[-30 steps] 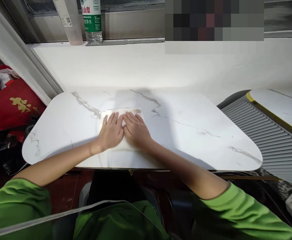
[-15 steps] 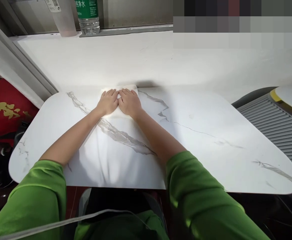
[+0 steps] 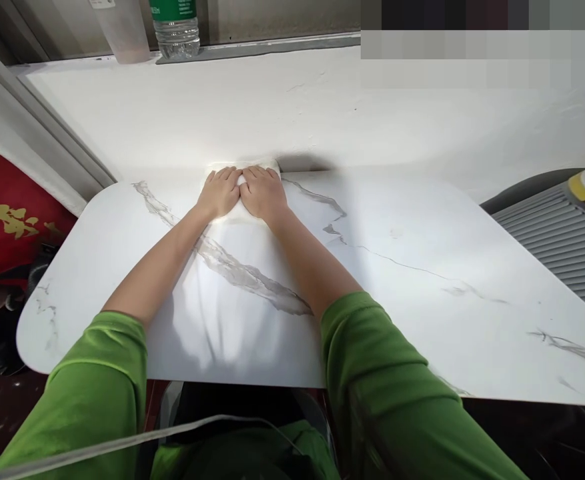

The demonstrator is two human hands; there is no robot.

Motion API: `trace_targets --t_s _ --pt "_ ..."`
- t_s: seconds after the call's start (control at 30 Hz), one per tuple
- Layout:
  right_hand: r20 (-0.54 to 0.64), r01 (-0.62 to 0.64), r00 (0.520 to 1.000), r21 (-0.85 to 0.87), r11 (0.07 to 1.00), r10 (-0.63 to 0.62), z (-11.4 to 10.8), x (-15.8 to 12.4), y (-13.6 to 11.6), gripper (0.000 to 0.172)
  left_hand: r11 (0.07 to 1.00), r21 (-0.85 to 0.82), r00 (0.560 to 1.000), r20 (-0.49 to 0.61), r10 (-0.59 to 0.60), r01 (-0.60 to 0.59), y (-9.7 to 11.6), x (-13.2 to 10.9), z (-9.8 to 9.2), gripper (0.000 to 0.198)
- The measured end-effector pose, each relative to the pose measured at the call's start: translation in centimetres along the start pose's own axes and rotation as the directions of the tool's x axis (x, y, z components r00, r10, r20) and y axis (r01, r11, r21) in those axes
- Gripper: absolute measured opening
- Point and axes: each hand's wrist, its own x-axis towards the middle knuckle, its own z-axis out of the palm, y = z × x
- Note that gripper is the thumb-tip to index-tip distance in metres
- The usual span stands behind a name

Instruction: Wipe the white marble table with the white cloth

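A white cloth [image 3: 242,215] lies at the far edge of the white, grey-veined table [image 3: 402,320], against the wall. My left hand [image 3: 221,192] rests flat on its left half, fingers stretched toward the wall. Beside it, my right hand [image 3: 263,191] also presses flat on the cloth. The two hands nearly touch at the thumbs. Both palms are hidden, and the cloth shows beyond the fingertips and below the hands.
On the ledge above the wall [image 3: 222,113] stand a green-labelled water bottle [image 3: 177,37] and a frosted plastic cup [image 3: 125,33]. A red bag [image 3: 17,220] is at the left. A ribbed grey surface [image 3: 557,233] lies right of the table. A pale cord [image 3: 172,435] crosses below.
Both hands and the cloth have slid a little farther toward the wall, up to the table's back edge. The camera view has shifted slightly.
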Motion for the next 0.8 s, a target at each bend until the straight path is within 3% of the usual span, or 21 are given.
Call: trace_targets --t_s 0.2,0.33,0.47,0.8 --pt "0.059 -0.025 0.998 -0.041 0.999 0.027 -1.2 -2.3 -1.3 0.057 1.0 -0.002 1.0 0.02 -0.022 0.022 1.0 -2.4 -0.2 0.055" --pt "0.067 -0.012 0.998 -0.085 0.996 0.017 -1.9 -5.3 -2.7 0.056 1.0 -0.005 1.0 0.013 -0.004 0.005 1.7 -5.3 -0.3 0.054" --pt "0.043 0.019 0.999 -0.109 0.994 -0.015 -2.2 -9.4 -4.5 0.054 0.999 -0.009 0.999 0.031 0.038 -0.038 2.6 -10.0 -0.8 0.055" --pt "-0.041 0.092 0.995 -0.043 0.995 -0.094 -3.4 -20.7 -10.8 0.056 0.99 -0.012 0.988 -0.065 0.141 -0.142 4.4 -23.1 -1.8 0.054"
